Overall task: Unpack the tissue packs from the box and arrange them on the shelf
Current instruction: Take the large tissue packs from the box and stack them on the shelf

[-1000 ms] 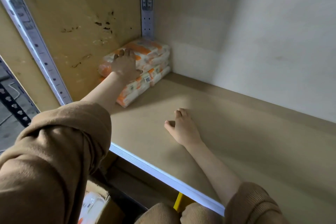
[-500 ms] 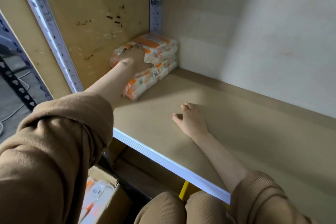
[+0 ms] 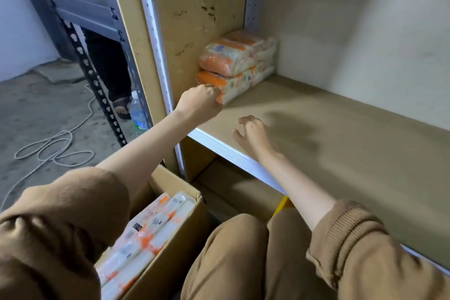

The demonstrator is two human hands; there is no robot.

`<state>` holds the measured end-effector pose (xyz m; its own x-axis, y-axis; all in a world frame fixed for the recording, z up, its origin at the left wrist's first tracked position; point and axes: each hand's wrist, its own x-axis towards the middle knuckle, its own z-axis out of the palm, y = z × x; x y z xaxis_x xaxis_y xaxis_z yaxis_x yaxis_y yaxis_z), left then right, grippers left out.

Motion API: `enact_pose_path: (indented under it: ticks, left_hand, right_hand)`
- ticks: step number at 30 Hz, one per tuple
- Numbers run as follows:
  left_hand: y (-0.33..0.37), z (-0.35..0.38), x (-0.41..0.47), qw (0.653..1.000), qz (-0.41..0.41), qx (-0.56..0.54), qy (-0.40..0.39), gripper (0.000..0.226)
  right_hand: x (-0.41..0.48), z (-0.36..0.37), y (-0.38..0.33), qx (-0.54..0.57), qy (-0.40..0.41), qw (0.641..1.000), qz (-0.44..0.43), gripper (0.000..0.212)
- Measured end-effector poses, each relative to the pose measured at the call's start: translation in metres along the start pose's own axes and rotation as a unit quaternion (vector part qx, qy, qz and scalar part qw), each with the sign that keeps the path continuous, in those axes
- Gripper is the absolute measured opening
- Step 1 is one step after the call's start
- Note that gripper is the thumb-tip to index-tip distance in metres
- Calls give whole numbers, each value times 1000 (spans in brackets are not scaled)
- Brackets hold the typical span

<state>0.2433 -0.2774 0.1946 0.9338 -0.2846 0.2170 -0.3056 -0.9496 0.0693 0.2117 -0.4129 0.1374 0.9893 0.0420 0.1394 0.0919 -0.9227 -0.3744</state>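
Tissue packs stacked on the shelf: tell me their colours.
Orange and white wrapping on the tissue packs, seen in the head view, the only one.

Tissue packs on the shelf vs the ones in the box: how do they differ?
The shelf packs lie flat, stacked two high in the back left corner; the box packs stand on edge, side by side in the cardboard box. Shelf packs show orange ends; box packs show white faces with barcodes. Both are plastic-wrapped, orange and white.
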Motion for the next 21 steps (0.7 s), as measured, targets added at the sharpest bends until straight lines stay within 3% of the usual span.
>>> enact_pose_path:
  ticks: [12,21]
  left_hand:
    - [-60,49,-146,994,-72,0,-86,38]
    - [-97,72,-228,978,-160,-14,-137,30]
  right_hand:
    - [-65,58,-59,24,-103,979,-175,39]
    - [-91,106,-90,18,-210,952,-224,41]
